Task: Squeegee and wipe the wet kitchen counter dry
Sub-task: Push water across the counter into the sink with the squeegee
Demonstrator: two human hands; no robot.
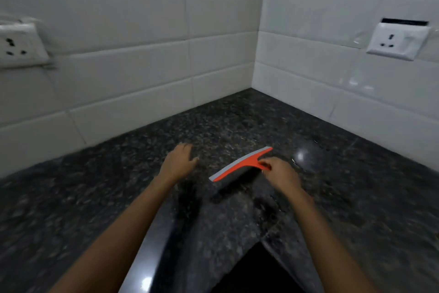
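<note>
An orange squeegee (240, 165) with a grey rubber blade lies slantwise on the dark speckled granite counter (237, 121), blade edge facing the corner. My right hand (280, 174) grips its short orange handle. My left hand (179, 161) rests to the left of the squeegee, fingers spread and touching the counter, holding nothing. The counter fills an inside corner and shines wet in patches, with a bright reflection right of the squeegee. No cloth is in view.
White tiled walls (142, 67) meet in a corner behind the counter. A white socket (16, 45) sits on the left wall and another socket (396, 41) on the right wall. The counter's front edge (259, 243) forms a notch near me.
</note>
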